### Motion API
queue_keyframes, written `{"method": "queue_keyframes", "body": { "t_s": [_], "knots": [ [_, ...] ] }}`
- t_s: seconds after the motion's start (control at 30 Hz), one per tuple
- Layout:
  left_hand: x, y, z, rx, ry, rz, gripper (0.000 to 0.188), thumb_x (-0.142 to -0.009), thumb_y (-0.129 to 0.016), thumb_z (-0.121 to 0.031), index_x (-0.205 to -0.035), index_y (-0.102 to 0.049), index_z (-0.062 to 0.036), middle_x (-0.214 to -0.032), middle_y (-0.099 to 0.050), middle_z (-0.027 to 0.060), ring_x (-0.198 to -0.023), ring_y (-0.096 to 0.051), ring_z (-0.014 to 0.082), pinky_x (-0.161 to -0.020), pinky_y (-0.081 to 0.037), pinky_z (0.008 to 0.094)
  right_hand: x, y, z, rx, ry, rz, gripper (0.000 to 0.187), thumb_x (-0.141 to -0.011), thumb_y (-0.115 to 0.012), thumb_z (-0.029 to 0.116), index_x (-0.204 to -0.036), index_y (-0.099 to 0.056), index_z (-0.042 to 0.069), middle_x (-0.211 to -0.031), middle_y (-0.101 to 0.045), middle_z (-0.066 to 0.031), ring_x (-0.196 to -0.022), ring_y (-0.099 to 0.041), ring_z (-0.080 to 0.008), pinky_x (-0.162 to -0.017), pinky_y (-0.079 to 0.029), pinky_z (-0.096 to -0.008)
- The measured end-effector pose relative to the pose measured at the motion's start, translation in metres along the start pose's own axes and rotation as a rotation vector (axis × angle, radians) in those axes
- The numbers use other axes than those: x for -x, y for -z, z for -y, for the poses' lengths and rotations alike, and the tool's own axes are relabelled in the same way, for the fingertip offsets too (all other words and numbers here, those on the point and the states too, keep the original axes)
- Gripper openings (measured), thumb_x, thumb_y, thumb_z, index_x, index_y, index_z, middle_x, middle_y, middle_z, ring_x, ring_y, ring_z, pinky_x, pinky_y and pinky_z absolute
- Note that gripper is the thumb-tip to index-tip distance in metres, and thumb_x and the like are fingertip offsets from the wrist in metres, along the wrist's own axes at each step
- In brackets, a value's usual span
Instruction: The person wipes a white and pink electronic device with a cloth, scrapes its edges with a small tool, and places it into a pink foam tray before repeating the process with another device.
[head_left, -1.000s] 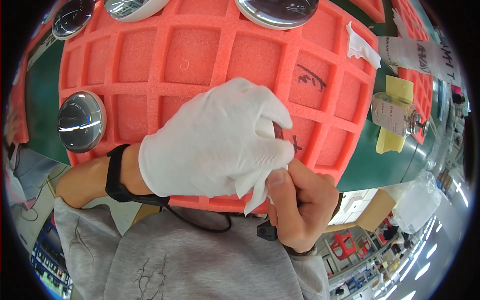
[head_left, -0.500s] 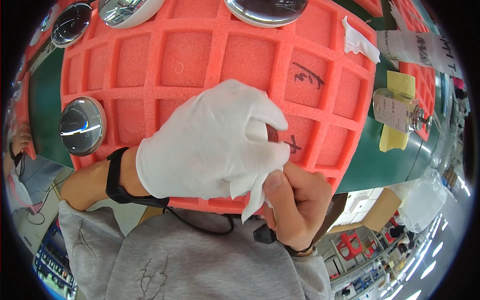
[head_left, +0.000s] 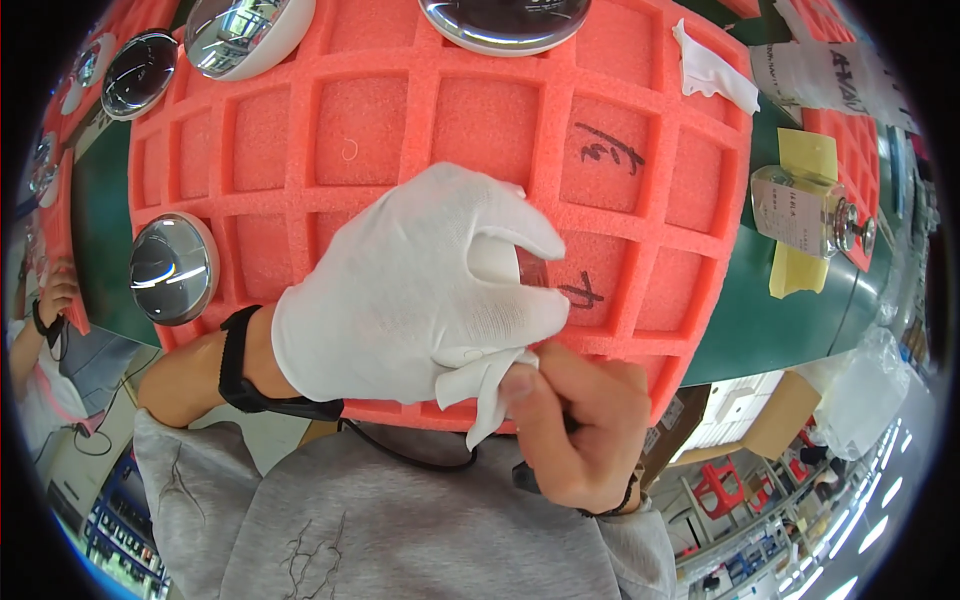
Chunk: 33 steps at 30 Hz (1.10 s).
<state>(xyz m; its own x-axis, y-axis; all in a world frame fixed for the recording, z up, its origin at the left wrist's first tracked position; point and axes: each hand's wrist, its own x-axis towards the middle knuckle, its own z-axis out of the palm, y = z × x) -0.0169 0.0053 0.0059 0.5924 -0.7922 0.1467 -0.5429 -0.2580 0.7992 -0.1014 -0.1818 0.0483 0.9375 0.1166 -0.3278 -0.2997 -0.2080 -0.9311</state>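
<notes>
My left hand [head_left: 420, 290], in a white glove, is curled over a coral-red foam tray [head_left: 365, 60]. Its thumb and fingers are bent around something mostly hidden; a dark, glassy edge shows in the gap between them. My bare right hand [head_left: 585, 430] pinches a strip of white wiping cloth [head_left: 478, 388] between thumb and bent fingers. The cloth lies against the lower side of the gloved hand, and its loose end hangs down. Left of the glove, a shiny domed lens [head_left: 174, 268] sits in a tray pocket.
More domed lenses stand at the far edge: a large one [head_left: 505, 22], a white-rimmed one [head_left: 245, 35] and a dark one [head_left: 140, 75]. Another white cloth [head_left: 716, 68] lies on the far right corner. A glass bottle [head_left: 800, 213] rests on yellow paper [head_left: 800, 282]. Another person's hand [head_left: 58, 290] is at left.
My right hand and the cloth have shifted slightly left along the underside of the glove. The left hand keeps its grip. The whole view has tilted a little.
</notes>
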Motion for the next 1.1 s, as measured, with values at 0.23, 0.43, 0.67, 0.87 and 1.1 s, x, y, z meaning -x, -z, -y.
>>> {"method": "queue_keyframes", "body": {
  "t_s": [0.23, 0.43, 0.67, 0.87, 1.1],
  "knots": [
    [0.0, 0.001, -0.001, 0.017, 0.019, 0.041, 0.034, -0.074, -0.083, -0.026, -0.104, -0.075, -0.0146, -0.118, -0.062, 0.0138, -0.103, -0.063, 0.0347, -0.097, -0.053, 0.052, 0.002, 0.005, -0.005, 0.057, 0.075, 0.078, 0.013, -0.095, -0.064, 0.002, -0.083, -0.062, 0.001, -0.051, -0.046, -0.0092, -0.037, -0.046, -0.0235, -0.04, -0.035, -0.0355],
    [0.002, -0.004, 0.002, 0.027, 0.013, -0.042, 0.034, -0.075, -0.084, -0.029, -0.104, -0.075, -0.0143, -0.118, -0.061, 0.0141, -0.102, -0.063, 0.0344, -0.096, -0.053, 0.052, 0.0, 0.005, -0.004, 0.039, 0.048, 0.021, 0.014, -0.094, -0.065, 0.002, -0.081, -0.06, 0.0, -0.05, -0.046, -0.0102, -0.037, -0.048, -0.0255, -0.039, -0.035, -0.0367],
    [0.001, -0.003, 0.002, 0.032, -0.034, -0.022, 0.034, -0.077, -0.083, -0.033, -0.105, -0.074, -0.0148, -0.118, -0.061, 0.0128, -0.102, -0.063, 0.0343, -0.096, -0.053, 0.052, -0.004, 0.002, -0.002, 0.042, 0.074, 0.006, 0.014, -0.093, -0.066, 0.002, -0.081, -0.06, 0.0, -0.051, -0.047, -0.0108, -0.038, -0.049, -0.0255, -0.04, -0.035, -0.0376],
    [-0.002, -0.004, 0.002, 0.011, -0.046, -0.047, 0.034, -0.079, -0.083, -0.035, -0.102, -0.074, -0.0114, -0.116, -0.062, 0.0129, -0.102, -0.064, 0.0342, -0.095, -0.053, 0.0515, -0.004, 0.005, -0.003, 0.042, 0.081, 0.043, 0.016, -0.094, -0.066, 0.002, -0.079, -0.059, 0.001, -0.052, -0.049, -0.0101, -0.038, -0.049, -0.0251, -0.039, -0.035, -0.0374],
    [-0.002, -0.012, 0.007, 0.109, -0.04, -0.195, 0.038, -0.078, -0.083, -0.028, -0.104, -0.069, -0.0045, -0.111, -0.064, 0.0133, -0.098, -0.065, 0.0347, -0.094, -0.054, 0.0506, -0.002, 0.008, -0.001, 0.059, 0.078, 0.07, 0.019, -0.095, -0.065, 0.002, -0.078, -0.058, 0.001, -0.052, -0.051, -0.0099, -0.039, -0.05, -0.0249, -0.04, -0.036, -0.0376]
  ]
}}
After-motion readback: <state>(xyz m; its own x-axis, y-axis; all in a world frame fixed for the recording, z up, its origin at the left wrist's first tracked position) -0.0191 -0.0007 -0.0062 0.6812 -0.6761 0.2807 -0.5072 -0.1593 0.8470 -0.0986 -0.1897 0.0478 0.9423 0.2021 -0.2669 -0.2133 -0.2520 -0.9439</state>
